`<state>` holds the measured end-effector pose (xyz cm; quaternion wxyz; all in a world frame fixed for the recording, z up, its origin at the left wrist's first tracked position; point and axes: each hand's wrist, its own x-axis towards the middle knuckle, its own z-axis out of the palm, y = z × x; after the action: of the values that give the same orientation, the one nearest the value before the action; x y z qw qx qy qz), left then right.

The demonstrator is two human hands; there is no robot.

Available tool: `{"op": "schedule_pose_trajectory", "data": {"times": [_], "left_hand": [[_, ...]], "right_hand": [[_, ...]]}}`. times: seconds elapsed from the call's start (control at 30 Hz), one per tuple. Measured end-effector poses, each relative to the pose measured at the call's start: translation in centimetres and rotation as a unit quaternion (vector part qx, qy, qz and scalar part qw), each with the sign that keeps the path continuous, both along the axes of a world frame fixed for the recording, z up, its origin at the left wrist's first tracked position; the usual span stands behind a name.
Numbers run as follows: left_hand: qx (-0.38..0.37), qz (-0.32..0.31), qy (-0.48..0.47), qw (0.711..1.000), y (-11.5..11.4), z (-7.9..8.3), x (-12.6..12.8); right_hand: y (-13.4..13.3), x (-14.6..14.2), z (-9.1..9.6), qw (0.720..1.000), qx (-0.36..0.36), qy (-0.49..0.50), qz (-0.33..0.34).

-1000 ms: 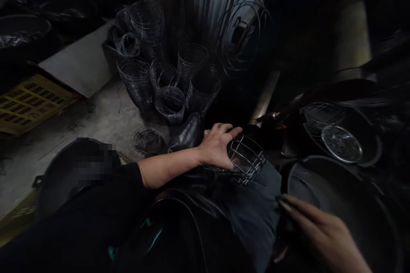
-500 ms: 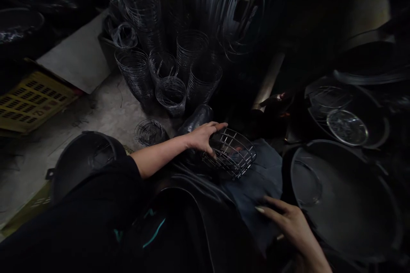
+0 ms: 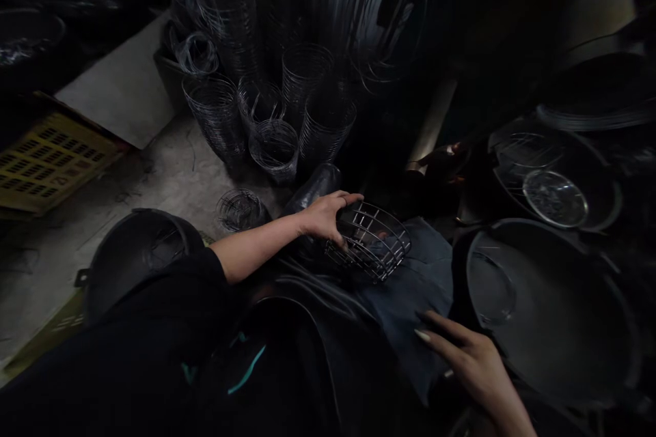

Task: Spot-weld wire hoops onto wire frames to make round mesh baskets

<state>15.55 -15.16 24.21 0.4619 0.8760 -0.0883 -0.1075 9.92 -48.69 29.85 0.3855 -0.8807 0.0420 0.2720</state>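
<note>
My left hand grips the near-left rim of a round wire basket, thumb on one side and fingers along the rim. The basket is tilted over a dark blue cloth. Lower right, my right hand hovers by the cloth with its fingers stretched out and holds nothing. Just beyond it stands a wide dark basin with a wire ring inside. A dark rounded object lies behind my left wrist.
Stacks of wire baskets stand at the back. A yellow crate is at the left, above a dark bucket. A second basin at the right holds a round wire piece. Wire coils hang behind.
My left hand keeps its hold on the wire basket, which has barely moved. My right hand has shifted slightly right, fingers still stretched out.
</note>
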Motion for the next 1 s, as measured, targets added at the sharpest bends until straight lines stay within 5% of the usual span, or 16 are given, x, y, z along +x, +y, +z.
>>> {"op": "schedule_pose_trajectory", "data": {"times": [0.17, 0.3, 0.4, 0.53, 0.63, 0.83, 1.0], "left_hand": [[0.009, 0.009, -0.03, 0.999, -0.6, 1.4, 0.3], [0.047, 0.017, -0.098, 0.994, -1.4, 3.5, 0.6], [0.06, 0.04, -0.117, 0.991, -1.7, 4.8, 1.0], [0.033, 0.084, -0.115, 0.989, -1.5, 5.6, 2.0], [0.007, 0.091, -0.113, 0.989, -1.5, 5.6, 3.1], [-0.057, 0.098, -0.121, 0.986, -2.1, 5.5, 5.0], [-0.11, 0.117, -0.121, 0.98, -2.6, 5.7, 6.7]], "right_hand": [[4.3, 2.8, 3.5, 0.986, 0.091, -0.02, 0.135], [8.1, 6.8, 4.1, 0.967, 0.142, -0.049, 0.206], [9.3, 8.6, 3.3, 0.95, 0.052, -0.185, 0.247], [9.4, 9.1, 2.2, 0.842, -0.11, -0.417, 0.325], [9.1, 9.6, 2.0, 0.793, -0.075, -0.511, 0.324], [8.6, 11.8, 2.6, 0.767, 0.009, -0.566, 0.302], [8.5, 13.7, 3.3, 0.739, -0.009, -0.602, 0.301]]}}
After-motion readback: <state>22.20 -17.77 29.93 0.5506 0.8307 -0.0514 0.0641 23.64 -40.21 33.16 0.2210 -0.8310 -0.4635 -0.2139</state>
